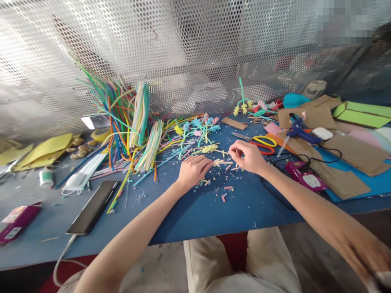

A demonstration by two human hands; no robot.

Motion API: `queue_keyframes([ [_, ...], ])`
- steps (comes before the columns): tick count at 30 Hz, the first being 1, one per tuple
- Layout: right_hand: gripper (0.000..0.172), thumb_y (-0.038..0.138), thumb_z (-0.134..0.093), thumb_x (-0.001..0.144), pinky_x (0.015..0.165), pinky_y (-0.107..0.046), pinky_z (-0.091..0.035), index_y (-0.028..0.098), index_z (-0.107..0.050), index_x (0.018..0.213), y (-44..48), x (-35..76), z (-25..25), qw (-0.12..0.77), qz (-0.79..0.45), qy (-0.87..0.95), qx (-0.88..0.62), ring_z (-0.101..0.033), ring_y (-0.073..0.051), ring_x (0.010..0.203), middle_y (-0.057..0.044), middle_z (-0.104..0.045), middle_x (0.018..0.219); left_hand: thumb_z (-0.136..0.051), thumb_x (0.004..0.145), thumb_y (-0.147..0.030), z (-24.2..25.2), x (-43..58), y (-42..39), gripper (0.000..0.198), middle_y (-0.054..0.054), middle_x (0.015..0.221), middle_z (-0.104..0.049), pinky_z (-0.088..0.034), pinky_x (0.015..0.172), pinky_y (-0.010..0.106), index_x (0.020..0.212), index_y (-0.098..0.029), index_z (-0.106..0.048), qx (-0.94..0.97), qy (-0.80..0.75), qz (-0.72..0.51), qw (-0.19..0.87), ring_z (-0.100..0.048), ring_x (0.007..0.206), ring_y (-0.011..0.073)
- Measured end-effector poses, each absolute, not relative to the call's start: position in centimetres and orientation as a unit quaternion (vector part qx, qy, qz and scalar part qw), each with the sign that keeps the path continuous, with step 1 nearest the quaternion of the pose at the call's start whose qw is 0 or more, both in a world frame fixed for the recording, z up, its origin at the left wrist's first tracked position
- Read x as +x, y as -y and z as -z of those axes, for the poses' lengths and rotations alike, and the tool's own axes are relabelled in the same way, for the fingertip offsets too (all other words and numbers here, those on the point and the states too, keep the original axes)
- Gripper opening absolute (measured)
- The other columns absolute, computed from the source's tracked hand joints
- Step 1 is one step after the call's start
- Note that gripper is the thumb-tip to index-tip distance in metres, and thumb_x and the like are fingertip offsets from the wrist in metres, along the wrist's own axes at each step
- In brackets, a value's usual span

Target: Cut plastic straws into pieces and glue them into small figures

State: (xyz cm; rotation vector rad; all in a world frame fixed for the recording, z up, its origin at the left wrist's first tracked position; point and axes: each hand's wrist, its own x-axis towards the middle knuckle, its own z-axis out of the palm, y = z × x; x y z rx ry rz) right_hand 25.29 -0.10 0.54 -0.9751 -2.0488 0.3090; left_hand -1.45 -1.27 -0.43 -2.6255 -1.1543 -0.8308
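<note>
My left hand (195, 169) is over the blue table, its fingers pressed together at one end of a pale cream pipe-cleaner piece (218, 162). To its right, my right hand (246, 155) pinches something too small to make out, beside thin pale strips. A yellow pipe-cleaner piece (209, 148) lies just beyond the gap between my hands. Pink and cream scraps (228, 188) are scattered around and below them. Behind sit blue, pink and green pipe-cleaner flowers (200, 128).
Scissors (259, 142) lie just beyond my right hand. Further right are a blue glue gun (302, 132), a magenta box (305, 177) and cardboard (356, 150). Pipe-cleaner bundles (140, 118) stand left, with a phone (93, 207) nearer. A perforated metal screen (195, 53) rises behind.
</note>
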Motion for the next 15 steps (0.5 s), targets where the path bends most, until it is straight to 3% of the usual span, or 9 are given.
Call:
queue_keyframes([
  [8, 0.018, 0.035, -0.048, 0.100, 0.066, -0.030, -0.044, 0.022, -0.057, 0.091, -0.45, 25.44, -0.90, 0.507, -0.061, 0.722, -0.467, -0.056, -0.015, 0.065, -0.003, -0.063, 0.083, -0.055, 0.102, -0.035, 0.52, -2.12, 0.82, 0.022, 0.002, 0.092, -0.075, -0.051, 0.078, 0.027, 0.097, -0.023, -0.073, -0.869, 0.392, 0.289, 0.081, -0.070, 0.087, 0.0156],
  [15, 0.023, 0.039, -0.044, 0.102, 0.066, -0.029, -0.042, 0.022, -0.057, 0.091, -0.68, 25.89, -0.99, 0.478, -0.076, 0.738, -0.469, -0.058, -0.017, 0.066, -0.003, -0.066, 0.080, -0.053, 0.103, -0.035, 1.00, -2.11, 0.44, 0.024, 0.001, 0.093, -0.075, -0.050, 0.080, 0.027, 0.095, -0.024, -0.073, -0.872, 0.402, 0.267, 0.079, -0.070, 0.088, 0.0155],
])
